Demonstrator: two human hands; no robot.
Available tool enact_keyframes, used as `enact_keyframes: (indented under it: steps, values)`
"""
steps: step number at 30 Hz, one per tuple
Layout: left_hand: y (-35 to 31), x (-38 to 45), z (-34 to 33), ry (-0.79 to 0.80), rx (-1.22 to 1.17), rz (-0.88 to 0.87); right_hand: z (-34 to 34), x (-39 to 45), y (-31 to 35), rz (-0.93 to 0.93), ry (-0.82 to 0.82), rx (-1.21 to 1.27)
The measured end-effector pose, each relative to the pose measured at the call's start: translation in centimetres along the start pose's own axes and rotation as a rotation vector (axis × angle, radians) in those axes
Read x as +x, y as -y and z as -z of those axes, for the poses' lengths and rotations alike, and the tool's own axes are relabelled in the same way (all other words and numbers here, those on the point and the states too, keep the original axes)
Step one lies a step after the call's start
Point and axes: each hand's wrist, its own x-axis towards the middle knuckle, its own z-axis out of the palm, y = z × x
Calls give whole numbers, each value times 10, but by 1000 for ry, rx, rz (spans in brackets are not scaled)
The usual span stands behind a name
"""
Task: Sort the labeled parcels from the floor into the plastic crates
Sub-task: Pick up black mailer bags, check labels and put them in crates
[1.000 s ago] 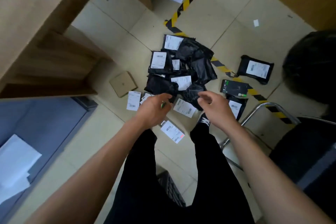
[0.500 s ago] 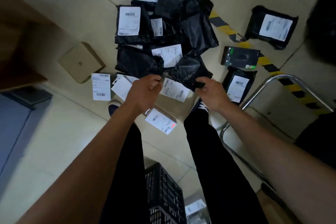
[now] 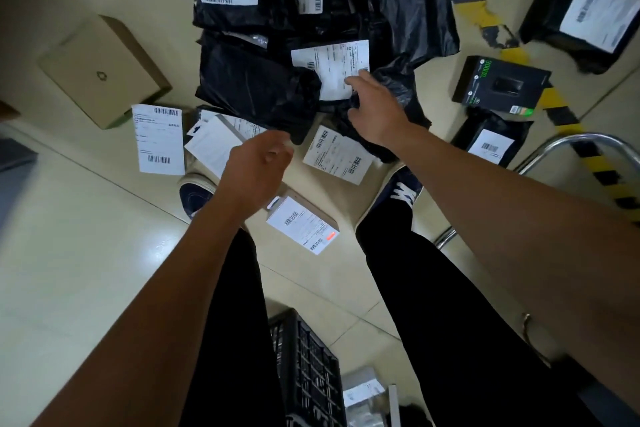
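Right under me, between my legs, sits the black crate (image 3: 311,367). That is where parcels must go, and I can't tell what is in it. A bit farther out, by my shoe (image 3: 194,194), lies a small white box (image 3: 304,225) with a barcode and a red mark.

Next comes my left hand (image 3: 256,170). Its grip is loose and curled, and it holds nothing. It hangs over some white papers (image 3: 214,142) on the floor (image 3: 86,253).

My right hand (image 3: 374,111) is farther out. Its fingers are spread apart, and the tips touch the label (image 3: 332,69) of a black bag (image 3: 259,90) in the pile. It is not holding the bag (just touching it, I think).

Past that lie more black bags, all on top of each other. A brown box (image 3: 104,69) sits off to the left. A dark box (image 3: 502,87) with green print sits to the right, near the yellow and black tape (image 3: 568,121).

What could go wrong? The bags are shiny and floppy, so one may slip out of my grip. They overlap, so I may drag up two at once. If I grab only the label, it could tear off. Then nobody could sort that parcel.
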Motion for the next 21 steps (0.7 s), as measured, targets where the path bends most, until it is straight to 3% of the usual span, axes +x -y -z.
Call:
enact_keyframes:
  steps: [13,21]
  values:
    - [19,-11,-25,5,-54,-11,-21,-7,-35,46,0,-296]
    - [-3,-17,-39,48,-80,-2,-18,-36,-51,-19,-204,-286]
